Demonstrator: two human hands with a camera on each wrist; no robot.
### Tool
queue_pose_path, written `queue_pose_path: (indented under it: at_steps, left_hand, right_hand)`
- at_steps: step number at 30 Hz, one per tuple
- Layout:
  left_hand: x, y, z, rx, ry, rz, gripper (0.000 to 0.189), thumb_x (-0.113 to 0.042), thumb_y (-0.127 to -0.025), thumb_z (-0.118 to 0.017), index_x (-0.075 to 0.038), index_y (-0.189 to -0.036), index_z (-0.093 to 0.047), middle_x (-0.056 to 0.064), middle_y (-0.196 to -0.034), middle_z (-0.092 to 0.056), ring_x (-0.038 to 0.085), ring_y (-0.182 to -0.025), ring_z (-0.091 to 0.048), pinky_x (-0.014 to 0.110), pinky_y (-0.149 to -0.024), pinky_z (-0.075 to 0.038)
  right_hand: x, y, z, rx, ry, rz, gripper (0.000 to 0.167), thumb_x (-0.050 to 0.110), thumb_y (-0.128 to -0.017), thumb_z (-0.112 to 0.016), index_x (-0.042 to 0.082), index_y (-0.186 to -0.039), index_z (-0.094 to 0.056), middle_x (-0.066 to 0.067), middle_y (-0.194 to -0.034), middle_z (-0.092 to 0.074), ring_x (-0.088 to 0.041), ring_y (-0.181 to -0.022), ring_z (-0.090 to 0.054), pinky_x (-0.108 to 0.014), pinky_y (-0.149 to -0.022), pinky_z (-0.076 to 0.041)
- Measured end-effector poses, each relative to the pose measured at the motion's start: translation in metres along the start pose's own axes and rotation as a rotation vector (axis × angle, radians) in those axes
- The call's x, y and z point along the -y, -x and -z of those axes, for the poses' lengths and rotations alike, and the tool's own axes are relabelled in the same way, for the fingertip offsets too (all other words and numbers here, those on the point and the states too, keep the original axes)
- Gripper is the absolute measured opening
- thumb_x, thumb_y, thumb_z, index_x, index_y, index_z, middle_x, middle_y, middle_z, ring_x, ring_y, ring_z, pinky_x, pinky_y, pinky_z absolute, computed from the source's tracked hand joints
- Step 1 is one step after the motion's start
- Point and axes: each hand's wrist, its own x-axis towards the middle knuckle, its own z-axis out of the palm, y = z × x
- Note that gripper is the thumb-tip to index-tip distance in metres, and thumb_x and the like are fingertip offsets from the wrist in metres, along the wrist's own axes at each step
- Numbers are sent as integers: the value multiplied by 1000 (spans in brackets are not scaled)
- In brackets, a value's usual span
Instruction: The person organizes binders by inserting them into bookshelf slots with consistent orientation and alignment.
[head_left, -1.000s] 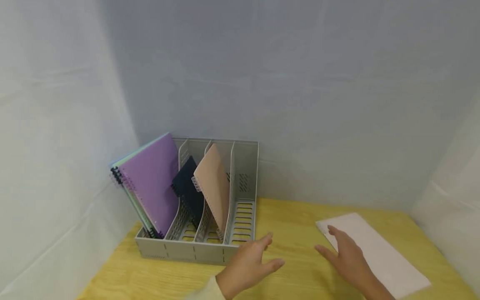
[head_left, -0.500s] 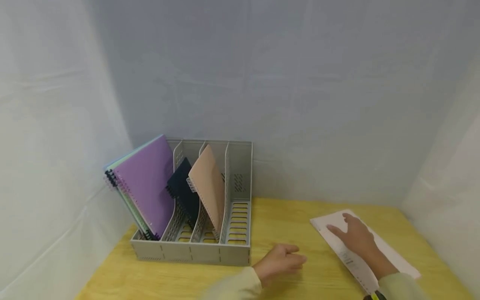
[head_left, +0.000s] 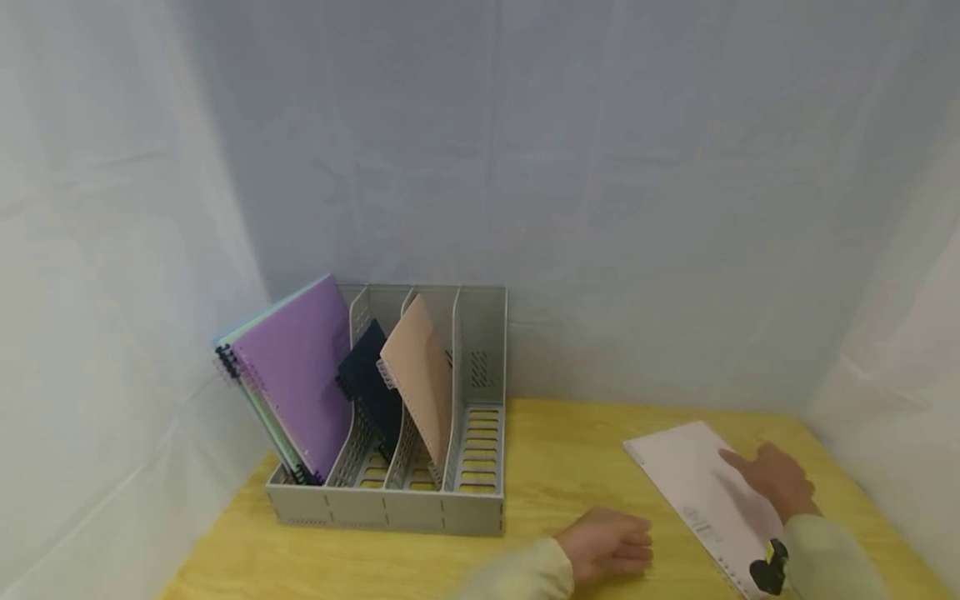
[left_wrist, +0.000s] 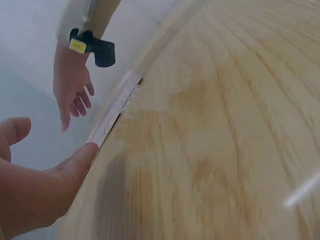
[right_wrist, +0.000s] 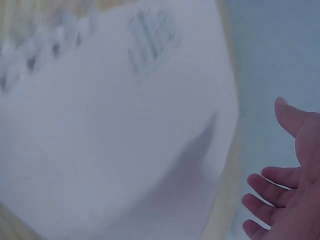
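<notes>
A pale pink spiral notebook (head_left: 686, 467) lies flat on the table at the right, with small print near its bound edge. My right hand (head_left: 780, 483) hovers over the notebook's right side. In the right wrist view that hand (right_wrist: 285, 185) holds nothing; its thumb is spread and its fingers are slightly bent. My left hand (head_left: 606, 543) is left of the notebook, above the wood, with extended fingers. In the left wrist view the left hand (left_wrist: 45, 187) is also without anything in its grasp, and the notebook's bound edge (left_wrist: 115, 107) appears beyond it.
A grey file organizer (head_left: 386, 508) with several slots stands at the left of the wooden table (head_left: 555, 450). Purple (head_left: 303, 367), dark blue (head_left: 375, 387) and beige (head_left: 420, 375) notebooks lean in it. Its rightmost slot shows a slatted floor. White sheeting (head_left: 637, 208) surrounds the table.
My right hand has moved right across the notebook to its far side. My left hand has shifted right, away from the organizer. The notebook lies about where it was.
</notes>
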Motion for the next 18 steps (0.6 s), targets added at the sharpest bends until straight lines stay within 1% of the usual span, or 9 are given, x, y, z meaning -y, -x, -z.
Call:
queue_pose_path:
  at_steps: [1,2,4,5,7,9,10,13,18]
  left_hand:
    - [2,-1,-6,-5,4,13,34,-9,-92,-63,13,-117,-57,25,-105,-66,38,-101,-65,48,-89,-54]
    - [4,-1,-11,-8,4,25,32,-8,-92,-63,13,-116,-58,24,-104,-67,38,-100,-65,48,-89,-54]
    - [8,-2,-20,-15,7,61,31,-9,-91,-64,12,-114,-59,24,-100,-67,39,-100,-65,47,-89,-54]
    - [9,-2,-23,-17,5,80,30,-9,-92,-65,12,-113,-59,24,-100,-67,39,-99,-65,47,-90,-54]
    - [13,-3,-30,-31,-5,110,30,-10,-92,-65,12,-113,-60,23,-97,-67,39,-99,-66,46,-90,-54]
    - [16,-5,-34,-39,-14,138,33,-12,-92,-66,12,-114,-61,23,-97,-68,38,-98,-66,44,-89,-54]
    - [17,-6,-36,-40,-13,143,34,-13,-92,-65,12,-115,-60,22,-97,-68,38,-98,-66,44,-89,-54]
    - [18,-10,-42,-46,-2,125,34,-12,-93,-65,13,-116,-60,23,-97,-68,38,-98,-67,44,-88,-55]
    - [19,-19,-52,-72,73,74,30,-5,-91,-63,16,-113,-58,24,-94,-67,40,-96,-66,47,-88,-55]
  right_hand:
    - [-6,-2,-1,1,11,-14,86,71,-89,-44,-13,-106,-54,-36,-107,-55,-48,-92,-53,-63,-78,-41]
    - [-12,-3,-2,-3,21,-27,82,72,-87,-45,-9,-93,-55,-30,-94,-58,-42,-82,-54,-59,-72,-42]
    - [-22,-5,-6,-8,31,-41,73,72,-86,-47,-1,-77,-52,-21,-79,-57,-32,-73,-52,-56,-68,-41]
    - [-26,-5,-7,-8,40,-46,70,72,-86,-48,3,-72,-51,-19,-76,-57,-31,-71,-52,-56,-68,-42]
    - [-34,-7,-10,-3,58,-57,71,71,-86,-50,1,-74,-55,-24,-81,-60,-35,-74,-55,-61,-69,-43]
    - [-37,-7,-10,8,73,-77,74,72,-84,-52,-2,-80,-59,-32,-90,-61,-42,-78,-57,-65,-72,-43]
    - [-39,-6,-9,11,81,-81,74,71,-83,-53,-2,-81,-60,-32,-89,-60,-43,-79,-57,-65,-72,-44]
    - [-41,-6,-8,30,103,-93,77,71,-82,-56,-6,-87,-62,-36,-95,-60,-48,-83,-57,-67,-75,-43]
    - [-43,-6,-6,59,141,-126,88,70,-80,-58,-15,-103,-58,-42,-104,-54,-56,-92,-52,-68,-79,-42]
